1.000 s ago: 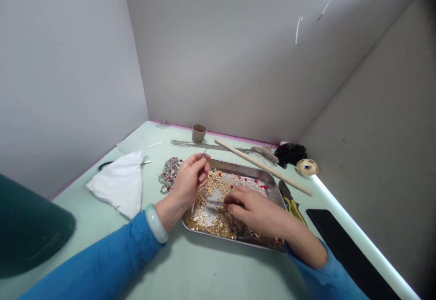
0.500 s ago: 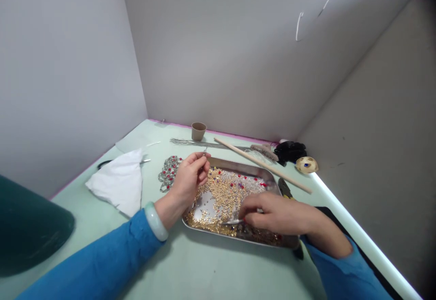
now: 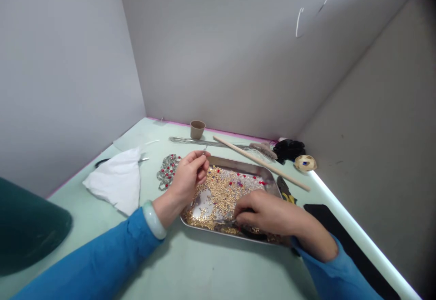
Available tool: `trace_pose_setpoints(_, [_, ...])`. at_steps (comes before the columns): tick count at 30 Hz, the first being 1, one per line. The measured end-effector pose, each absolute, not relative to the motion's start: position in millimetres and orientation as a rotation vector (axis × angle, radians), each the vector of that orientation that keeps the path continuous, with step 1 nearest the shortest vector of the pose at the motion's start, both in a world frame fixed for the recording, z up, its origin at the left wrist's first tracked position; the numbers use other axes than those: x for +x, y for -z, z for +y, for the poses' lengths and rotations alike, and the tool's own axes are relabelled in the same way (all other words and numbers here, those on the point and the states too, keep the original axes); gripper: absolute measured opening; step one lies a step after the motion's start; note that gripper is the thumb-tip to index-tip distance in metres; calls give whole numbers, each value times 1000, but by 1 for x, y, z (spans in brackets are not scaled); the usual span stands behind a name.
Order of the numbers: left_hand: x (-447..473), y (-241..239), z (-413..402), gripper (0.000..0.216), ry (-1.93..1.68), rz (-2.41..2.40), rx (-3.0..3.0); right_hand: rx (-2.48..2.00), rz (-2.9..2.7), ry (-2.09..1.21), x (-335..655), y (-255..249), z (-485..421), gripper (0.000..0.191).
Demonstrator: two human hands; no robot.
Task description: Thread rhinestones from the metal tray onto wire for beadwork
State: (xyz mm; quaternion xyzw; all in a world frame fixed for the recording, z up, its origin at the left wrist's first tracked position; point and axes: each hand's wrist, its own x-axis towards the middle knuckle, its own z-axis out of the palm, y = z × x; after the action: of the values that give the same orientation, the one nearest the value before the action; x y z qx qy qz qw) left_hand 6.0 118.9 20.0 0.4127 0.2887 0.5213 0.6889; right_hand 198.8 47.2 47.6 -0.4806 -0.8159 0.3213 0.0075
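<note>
A shallow metal tray lies on the pale green table, full of small gold beads with a few red ones. My left hand hovers at the tray's left rim, fingers pinched on a thin wire pin that sticks up from them. My right hand rests low over the tray's near right part, fingers closed on slim metal tweezers whose tips lie among the beads. A jade-coloured bangle sits on my left wrist.
A beaded silver and red piece lies left of the tray, beside a white cloth. Behind the tray: a paper cup, a bundle of wires, a wooden stick. Pliers and a black slab lie right.
My right hand slid from the tray's middle toward its near edge with the tweezers. My left hand has kept its pinch on the pin almost still.
</note>
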Motion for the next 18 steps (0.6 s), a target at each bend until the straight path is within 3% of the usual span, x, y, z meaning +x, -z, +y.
trace_pose_setpoints(6, [6,-21,119,11,-1168,646,927,-1653,-2419,-583,188,-38,54,19])
trace_pose_setpoints(12, [6,-20,119,11,-1167,643,921,-1503,-2470,-753,170,-45,43,16])
trace_pose_setpoints(18, [6,-20,119,12,-1163,616,870,-1793,-2260,-349,154,-22,55,18])
